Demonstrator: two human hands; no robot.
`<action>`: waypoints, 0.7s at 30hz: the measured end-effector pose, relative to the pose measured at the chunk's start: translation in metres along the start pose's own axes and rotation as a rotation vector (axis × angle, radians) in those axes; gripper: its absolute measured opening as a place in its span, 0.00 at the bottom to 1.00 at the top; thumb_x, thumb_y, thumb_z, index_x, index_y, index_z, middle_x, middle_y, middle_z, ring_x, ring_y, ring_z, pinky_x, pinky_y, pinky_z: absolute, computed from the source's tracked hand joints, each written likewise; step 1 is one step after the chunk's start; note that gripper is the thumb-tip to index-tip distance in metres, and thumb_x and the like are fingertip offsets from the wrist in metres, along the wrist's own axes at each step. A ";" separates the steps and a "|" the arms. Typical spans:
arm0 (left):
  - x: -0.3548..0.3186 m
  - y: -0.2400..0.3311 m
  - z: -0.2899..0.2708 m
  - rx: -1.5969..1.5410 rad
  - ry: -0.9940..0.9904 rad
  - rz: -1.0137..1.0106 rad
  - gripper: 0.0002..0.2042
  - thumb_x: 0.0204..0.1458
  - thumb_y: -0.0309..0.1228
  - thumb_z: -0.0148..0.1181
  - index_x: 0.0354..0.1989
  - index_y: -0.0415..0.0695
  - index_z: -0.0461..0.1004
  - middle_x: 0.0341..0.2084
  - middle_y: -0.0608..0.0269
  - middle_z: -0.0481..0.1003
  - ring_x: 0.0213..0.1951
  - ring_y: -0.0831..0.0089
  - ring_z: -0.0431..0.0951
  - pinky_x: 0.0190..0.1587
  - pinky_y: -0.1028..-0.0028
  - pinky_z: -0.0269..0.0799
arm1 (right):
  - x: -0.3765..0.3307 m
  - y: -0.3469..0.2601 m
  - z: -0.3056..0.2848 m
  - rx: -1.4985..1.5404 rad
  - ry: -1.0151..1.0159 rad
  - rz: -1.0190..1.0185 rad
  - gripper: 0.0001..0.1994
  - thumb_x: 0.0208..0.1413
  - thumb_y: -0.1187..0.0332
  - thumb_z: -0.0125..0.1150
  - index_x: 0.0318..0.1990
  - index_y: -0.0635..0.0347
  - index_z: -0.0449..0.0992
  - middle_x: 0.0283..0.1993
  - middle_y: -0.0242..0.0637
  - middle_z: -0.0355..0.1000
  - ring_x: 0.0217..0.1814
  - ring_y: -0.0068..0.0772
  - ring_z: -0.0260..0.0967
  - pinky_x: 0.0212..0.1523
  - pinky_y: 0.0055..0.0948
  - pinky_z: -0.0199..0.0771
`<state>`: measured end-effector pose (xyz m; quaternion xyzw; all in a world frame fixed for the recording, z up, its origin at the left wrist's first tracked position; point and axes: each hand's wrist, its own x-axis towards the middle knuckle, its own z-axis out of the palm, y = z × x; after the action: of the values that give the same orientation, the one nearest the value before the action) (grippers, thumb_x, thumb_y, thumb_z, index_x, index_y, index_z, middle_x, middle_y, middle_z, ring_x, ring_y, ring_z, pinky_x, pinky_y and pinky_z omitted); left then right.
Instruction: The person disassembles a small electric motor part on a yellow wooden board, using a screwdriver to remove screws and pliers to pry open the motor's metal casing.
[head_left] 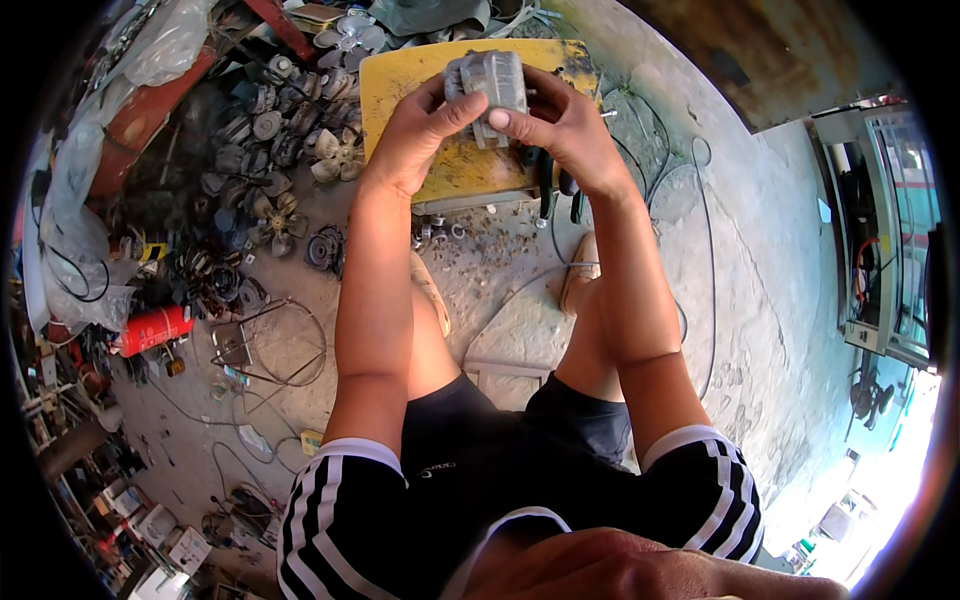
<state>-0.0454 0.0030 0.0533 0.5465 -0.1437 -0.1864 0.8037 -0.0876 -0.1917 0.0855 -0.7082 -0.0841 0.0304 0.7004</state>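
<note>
Two hands on one part, head view only; left hand (412, 135) and right hand (560, 130) both grip a small grey motor block (487, 90), held up just above the yellow desk (400, 80); left thumb pressed on the block's near face, remaining left fingers (440, 85) wrapped round its left side; right thumb on the lower front edge, right fingers (548, 82) curled round the right side and back; both sets of fingers clenched on the block, no gap visible; can't tell if the block touches the desk top or hangs clear of it.

Desk is worn, paint scuffed; dark-handled pliers (548, 180) lie at its near edge just under the right wrist; small loose metal bits (440, 232) on the concrete floor (760, 300) below the desk front.

Person seated, knees apart, black shorts with white stripes (330, 500); a sandal (580, 272) shows between forearms.

Left of the desk: heap of old fan motors and blades (270, 150) on the floor; red cylinder (152, 330) lying on its side nearer the person; wire fan guard (275, 345) beside it; thin black cable (705, 260) loops across the floor on the right; metal cabinet (880, 220) at far right.
</note>
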 end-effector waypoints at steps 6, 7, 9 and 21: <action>-0.001 0.003 0.011 -0.067 -0.048 0.021 0.40 0.42 0.43 0.78 0.63 0.40 0.66 0.53 0.60 0.73 0.55 0.69 0.72 0.60 0.68 0.67 | -0.005 -0.007 -0.004 0.106 -0.038 0.011 0.39 0.47 0.68 0.77 0.64 0.72 0.61 0.58 0.45 0.70 0.58 0.34 0.71 0.59 0.33 0.72; -0.001 0.004 0.013 -0.092 -0.077 0.024 0.39 0.43 0.42 0.77 0.63 0.40 0.66 0.53 0.60 0.73 0.55 0.69 0.72 0.60 0.68 0.67 | -0.005 -0.006 -0.005 0.103 -0.029 0.007 0.39 0.47 0.69 0.77 0.64 0.71 0.60 0.58 0.46 0.70 0.58 0.35 0.71 0.59 0.33 0.73; -0.005 0.011 0.016 -0.103 -0.081 0.037 0.38 0.44 0.39 0.77 0.63 0.40 0.66 0.52 0.61 0.74 0.54 0.71 0.73 0.59 0.70 0.68 | -0.007 -0.004 0.000 0.092 0.003 -0.008 0.40 0.47 0.71 0.76 0.65 0.71 0.59 0.59 0.47 0.69 0.59 0.37 0.71 0.59 0.34 0.72; -0.002 0.008 0.015 -0.011 -0.081 0.040 0.40 0.42 0.40 0.79 0.64 0.41 0.67 0.55 0.60 0.73 0.57 0.70 0.71 0.60 0.71 0.66 | -0.011 -0.012 0.004 0.046 0.030 -0.070 0.40 0.46 0.72 0.77 0.65 0.73 0.62 0.56 0.44 0.72 0.55 0.31 0.73 0.56 0.32 0.74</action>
<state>-0.0522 -0.0057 0.0656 0.5310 -0.1859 -0.1933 0.8038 -0.0999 -0.1893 0.0961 -0.6887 -0.0977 -0.0027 0.7184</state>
